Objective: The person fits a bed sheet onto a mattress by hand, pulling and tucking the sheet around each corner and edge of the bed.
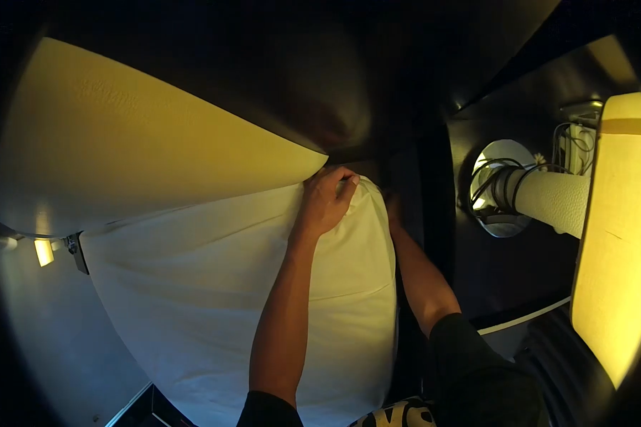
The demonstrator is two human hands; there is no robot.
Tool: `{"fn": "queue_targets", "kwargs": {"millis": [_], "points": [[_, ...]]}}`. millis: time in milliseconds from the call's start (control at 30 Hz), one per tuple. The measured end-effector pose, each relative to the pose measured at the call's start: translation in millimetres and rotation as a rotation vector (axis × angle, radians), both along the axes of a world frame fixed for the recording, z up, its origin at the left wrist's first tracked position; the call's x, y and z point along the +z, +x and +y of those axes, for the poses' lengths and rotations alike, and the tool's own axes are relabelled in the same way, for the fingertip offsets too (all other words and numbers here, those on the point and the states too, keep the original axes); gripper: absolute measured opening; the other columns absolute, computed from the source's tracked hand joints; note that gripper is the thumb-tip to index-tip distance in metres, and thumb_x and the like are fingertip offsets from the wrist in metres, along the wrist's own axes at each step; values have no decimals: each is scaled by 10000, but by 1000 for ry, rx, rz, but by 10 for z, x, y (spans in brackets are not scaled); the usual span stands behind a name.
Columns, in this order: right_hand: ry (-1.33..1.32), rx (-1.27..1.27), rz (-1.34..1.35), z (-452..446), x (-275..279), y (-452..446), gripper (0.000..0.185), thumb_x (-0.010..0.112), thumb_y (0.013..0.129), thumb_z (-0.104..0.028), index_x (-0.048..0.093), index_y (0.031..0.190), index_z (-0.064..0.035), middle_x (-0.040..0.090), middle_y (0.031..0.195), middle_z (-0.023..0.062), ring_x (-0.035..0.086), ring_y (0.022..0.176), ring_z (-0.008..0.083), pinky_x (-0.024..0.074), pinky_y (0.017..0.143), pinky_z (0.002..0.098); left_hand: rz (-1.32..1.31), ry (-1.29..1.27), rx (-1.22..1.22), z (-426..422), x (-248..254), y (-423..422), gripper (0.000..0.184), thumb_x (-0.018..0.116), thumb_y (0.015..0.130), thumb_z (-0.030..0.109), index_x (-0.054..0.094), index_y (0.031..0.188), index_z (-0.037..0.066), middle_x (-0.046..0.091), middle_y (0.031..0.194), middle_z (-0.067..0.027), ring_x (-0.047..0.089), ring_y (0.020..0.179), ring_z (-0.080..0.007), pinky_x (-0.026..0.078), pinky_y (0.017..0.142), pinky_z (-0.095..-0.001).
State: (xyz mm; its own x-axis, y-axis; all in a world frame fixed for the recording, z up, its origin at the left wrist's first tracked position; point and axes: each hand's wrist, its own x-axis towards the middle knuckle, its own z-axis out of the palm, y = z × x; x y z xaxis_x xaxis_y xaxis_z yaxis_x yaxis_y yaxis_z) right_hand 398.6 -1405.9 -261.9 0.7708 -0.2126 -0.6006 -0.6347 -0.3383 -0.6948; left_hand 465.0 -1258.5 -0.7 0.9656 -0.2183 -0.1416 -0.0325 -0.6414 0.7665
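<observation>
White cloth (214,277) covers a broad, padded-looking surface in the middle of the view, with creases running across it. At its far right corner, my left hand (330,199) is closed on the cloth, thumb and fingers pinching the edge just below the tip of a large cream panel (164,135). My right hand (393,210) reaches down the dark right side of the same corner. It lies in shadow, partly behind the cloth, and its fingers are hidden.
At the right, a white textured cylinder (552,199) with black cables passes near a round opening. Beside it stands a yellow-lit padded panel (616,249). A dark wall (299,78) rises behind the corner. A small lit lamp (44,252) is at the left.
</observation>
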Motion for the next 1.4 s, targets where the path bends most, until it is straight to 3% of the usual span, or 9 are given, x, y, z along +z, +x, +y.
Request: {"fn": "queue_targets", "kwargs": {"millis": [100,233,500,667,900,933,1033,1167,1400], "points": [[-29,-289,-183,84,-650,-83,214,583,810,-188,637,782,17,640,720,155,552,648,199,464,613,398,-74,39,-4,-65,-40,-23,193,546,885,216,609,898,34,625,877,-98,559,879,-275,388,845,-361],[224,-361,-101,84,-611,-15,265,578,814,-231,629,777,27,643,741,190,570,658,219,464,612,391,-185,86,20,-68,57,-73,175,544,880,206,611,876,44,618,854,-90,546,861,-276,346,871,-375],[106,-142,-79,20,-813,5,293,537,833,-272,644,872,-2,659,842,183,602,742,264,472,678,383,-233,185,17,-179,119,-107,220,578,847,268,630,846,54,607,817,-85,531,844,-268,341,840,-375],[284,-154,-235,39,-96,111,265,516,839,-238,644,933,-26,660,881,172,605,761,257,473,686,377,-257,382,30,-321,113,-126,307,594,817,358,651,794,57,613,818,-82,527,838,-260,342,818,-365],[593,-163,88,-119,271,302,260,505,838,-206,635,938,-4,649,932,172,595,804,227,467,696,376,-271,382,62,-265,78,-126,306,598,805,353,656,771,54,614,788,-80,529,814,-251,341,809,-359],[592,-161,88,-82,275,296,260,505,838,-206,635,938,-4,649,932,172,595,804,227,467,696,376,-277,377,65,-259,71,-128,301,599,801,345,652,763,52,614,780,-80,529,809,-249,341,806,-358],[31,64,-130,24,223,212,279,505,842,-227,638,921,5,653,923,156,591,776,218,468,684,379,-283,362,69,-284,45,-139,290,601,795,330,644,747,47,613,763,-78,530,798,-246,343,802,-356],[188,65,-90,-16,-686,253,278,511,843,-234,640,904,5,656,909,146,579,737,204,468,647,388,-330,352,88,-284,20,-160,283,605,786,319,630,723,44,613,751,-76,530,779,-244,345,796,-354],[41,76,166,-32,-812,320,273,520,842,-231,637,906,7,657,884,139,569,722,181,467,602,382,-367,328,103,-259,-13,-156,277,608,786,312,619,706,47,605,737,-74,522,757,-244,349,771,-358]]}}
